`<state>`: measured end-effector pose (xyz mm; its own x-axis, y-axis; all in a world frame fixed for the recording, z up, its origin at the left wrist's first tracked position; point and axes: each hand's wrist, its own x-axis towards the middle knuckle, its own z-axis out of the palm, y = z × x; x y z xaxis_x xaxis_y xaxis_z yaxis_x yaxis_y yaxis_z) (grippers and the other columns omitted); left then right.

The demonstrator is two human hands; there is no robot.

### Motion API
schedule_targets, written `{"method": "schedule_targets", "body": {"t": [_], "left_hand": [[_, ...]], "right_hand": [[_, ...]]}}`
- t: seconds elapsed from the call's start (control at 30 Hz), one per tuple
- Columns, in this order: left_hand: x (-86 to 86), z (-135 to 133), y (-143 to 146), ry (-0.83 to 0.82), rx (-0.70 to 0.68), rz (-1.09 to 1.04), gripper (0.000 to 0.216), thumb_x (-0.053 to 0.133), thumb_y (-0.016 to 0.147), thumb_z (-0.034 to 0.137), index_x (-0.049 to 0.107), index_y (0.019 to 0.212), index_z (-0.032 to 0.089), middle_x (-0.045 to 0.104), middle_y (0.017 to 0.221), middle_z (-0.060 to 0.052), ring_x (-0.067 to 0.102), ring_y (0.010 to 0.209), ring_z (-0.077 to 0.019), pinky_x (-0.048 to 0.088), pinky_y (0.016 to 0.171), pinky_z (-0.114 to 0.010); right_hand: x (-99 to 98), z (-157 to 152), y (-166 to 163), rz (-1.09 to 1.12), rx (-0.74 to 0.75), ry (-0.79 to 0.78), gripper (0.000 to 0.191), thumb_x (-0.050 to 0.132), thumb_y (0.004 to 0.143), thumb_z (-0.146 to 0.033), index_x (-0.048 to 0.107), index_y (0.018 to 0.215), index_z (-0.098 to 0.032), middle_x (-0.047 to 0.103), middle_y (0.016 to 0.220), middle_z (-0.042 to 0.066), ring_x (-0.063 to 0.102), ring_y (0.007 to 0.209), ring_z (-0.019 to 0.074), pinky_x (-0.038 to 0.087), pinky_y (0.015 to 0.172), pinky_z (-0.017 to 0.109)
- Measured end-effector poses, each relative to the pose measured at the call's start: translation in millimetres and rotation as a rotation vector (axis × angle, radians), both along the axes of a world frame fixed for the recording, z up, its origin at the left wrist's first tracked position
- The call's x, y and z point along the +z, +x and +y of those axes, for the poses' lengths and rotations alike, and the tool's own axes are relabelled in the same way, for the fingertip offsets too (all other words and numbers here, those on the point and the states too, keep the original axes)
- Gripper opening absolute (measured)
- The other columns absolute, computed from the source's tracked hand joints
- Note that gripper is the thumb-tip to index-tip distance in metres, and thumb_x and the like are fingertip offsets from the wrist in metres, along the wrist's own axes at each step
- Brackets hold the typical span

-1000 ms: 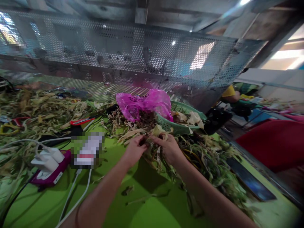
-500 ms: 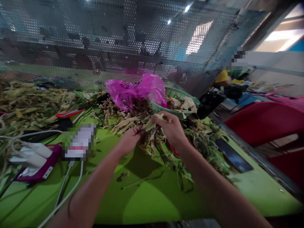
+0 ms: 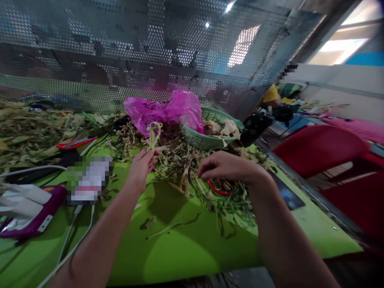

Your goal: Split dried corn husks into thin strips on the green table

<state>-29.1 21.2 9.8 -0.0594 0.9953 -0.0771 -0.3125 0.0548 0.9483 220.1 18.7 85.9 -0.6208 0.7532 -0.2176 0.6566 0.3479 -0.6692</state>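
Note:
Left of the table's middle, my left hand [image 3: 143, 165] is closed around a pale green leafy stalk [image 3: 153, 136], whose curled end stands up above the fingers. My right hand [image 3: 220, 167] hangs over the heap of plant scraps [image 3: 183, 166] with its fingers bent down and together; whatever may be in the fingertips is hidden. Just under that hand lies a red loop handle [image 3: 222, 193], like that of scissors, partly covered. Behind the scraps stands a green plastic basket [image 3: 196, 138] with dry husks in it, and a pink plastic bag [image 3: 180, 110] lies against its left side.
A phone [image 3: 91, 180] on a white cable and a purple power strip [image 3: 45, 216] with white plugs lie at left. Behind them are a red cutter knife [image 3: 79, 143] and piled dry leaves [image 3: 33, 128]. A dark phone [image 3: 289, 194] lies right; a perforated metal panel [image 3: 135, 52] closes the back.
My hands have come apart: the left moved left with the stalk and raised it, while the right let go of it and now droops over the scraps. The view shifted slightly right.

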Motion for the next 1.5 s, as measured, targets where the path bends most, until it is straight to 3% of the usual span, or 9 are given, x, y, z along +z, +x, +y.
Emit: {"method": "schedule_targets", "body": {"t": [0.2,0.47,0.6,0.73,0.93,1.1,1.27,1.4,1.5], "left_hand": [[1.1,0,-1,0.019,0.003,0.002,0.019,0.059,0.077,0.034,0.063,0.077,0.016,0.033,0.049,0.008,0.028,0.041,-0.005,0.032,0.048,-0.02],[-3.1,2,-3,0.03,-0.002,-0.014,0.019,0.059,0.078,0.034,0.063,0.077,0.016,0.035,0.05,0.007,0.031,0.042,-0.005,0.031,0.047,-0.019],[-3.7,3,-4,0.036,0.002,-0.012,0.019,0.058,0.079,0.033,0.063,0.077,0.015,0.035,0.05,0.007,0.03,0.042,-0.0049,0.029,0.046,-0.019],[-2.8,2,-4,0.051,0.004,-0.013,0.019,0.057,0.081,0.032,0.063,0.077,0.015,0.034,0.05,0.007,0.03,0.043,-0.0047,0.027,0.045,-0.019],[0.0,1,-3,0.023,0.01,-0.019,0.019,0.057,0.079,0.033,0.063,0.076,0.015,0.034,0.05,0.007,0.03,0.043,-0.005,0.029,0.047,-0.02],[-0.2,2,-2,0.004,0.012,-0.023,0.019,0.059,0.077,0.034,0.063,0.076,0.015,0.035,0.05,0.007,0.03,0.043,-0.0051,0.028,0.046,-0.02],[-0.8,2,-2,-0.01,0.008,-0.029,0.022,0.062,0.074,0.037,0.064,0.077,0.015,0.036,0.05,0.007,0.03,0.043,-0.0051,0.027,0.046,-0.02],[-1.0,2,-2,-0.003,0.003,-0.019,0.023,0.062,0.073,0.038,0.064,0.076,0.016,0.037,0.05,0.007,0.031,0.044,-0.0054,0.029,0.046,-0.02],[-2.0,1,-2,0.001,0.003,-0.012,0.023,0.062,0.074,0.039,0.064,0.077,0.016,0.037,0.05,0.007,0.031,0.044,-0.0057,0.029,0.046,-0.02]], "right_hand": [[-24.7,7,-15,-0.254,0.052,-0.005,0.025,0.059,0.067,-0.011,0.077,0.081,-0.021,0.071,0.066,0.0,0.063,0.055,0.0158,0.043,0.055,0.024],[-19.6,8,-18,-0.255,0.103,0.052,0.036,0.055,0.064,-0.007,0.076,0.091,-0.019,0.074,0.084,0.002,0.066,0.077,0.0183,0.044,0.067,0.023],[-31.5,10,-21,-0.367,0.161,0.203,0.048,0.052,0.058,-0.001,0.071,0.098,-0.019,0.071,0.095,0.003,0.063,0.083,0.0182,0.041,0.068,0.022],[-38.2,13,-26,-0.376,0.156,0.252,0.03,0.059,0.064,-0.008,0.07,0.09,-0.018,0.069,0.087,0.003,0.06,0.078,0.018,0.039,0.066,0.024],[-24.5,15,-24,-0.105,0.12,0.246,0.013,0.059,0.078,-0.02,0.069,0.087,-0.017,0.066,0.089,0.003,0.059,0.083,0.0166,0.041,0.076,0.025],[-21.1,14,-21,-0.021,-0.101,0.286,0.011,0.057,0.077,-0.019,0.067,0.083,-0.018,0.064,0.075,-0.001,0.057,0.072,0.015,0.04,0.068,0.025],[-18.6,12,-24,0.277,-0.311,0.266,0.023,0.061,0.076,-0.026,0.068,0.095,-0.016,0.065,0.08,0.001,0.056,0.07,0.0144,0.041,0.065,0.026],[-12.9,10,-24,0.466,-0.373,0.168,0.031,0.06,0.078,-0.025,0.068,0.106,-0.016,0.061,0.074,0.0,0.05,0.06,0.0104,0.04,0.057,0.023],[-10.1,8,-20,0.541,-0.392,0.109,0.026,0.062,0.079,-0.026,0.069,0.103,-0.017,0.057,0.069,-0.002,0.049,0.057,0.0084,0.04,0.055,0.022]]}}
